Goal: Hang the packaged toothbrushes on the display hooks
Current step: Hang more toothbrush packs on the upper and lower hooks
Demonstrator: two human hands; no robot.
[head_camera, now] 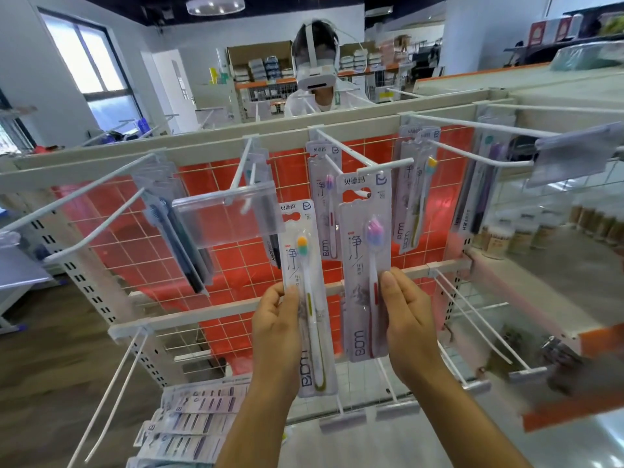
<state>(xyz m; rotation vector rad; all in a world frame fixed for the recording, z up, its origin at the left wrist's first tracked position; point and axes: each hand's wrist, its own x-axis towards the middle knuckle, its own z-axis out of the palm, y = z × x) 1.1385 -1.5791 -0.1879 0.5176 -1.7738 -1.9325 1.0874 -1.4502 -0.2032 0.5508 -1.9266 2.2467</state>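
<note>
Both hands are raised side by side before a cream metal display rack (202, 146), each holding 1 pack. Left hand (275, 319) pinches the left edge of a white carded toothbrush pack with orange-green bristles (304, 261). Right hand (408, 319) grips the right edge of a matching pack with pink-purple bristles (366, 268), its hang hole on the tip of a white wire hook (364, 194).

Left hand (275, 319) gripping yellow-bristled toothbrush pack (305, 265), right hand (410, 319) pinching purple-bristled pack (366, 251), hook tip (363, 194) in its hole, above the fingers (388, 282)
</note>
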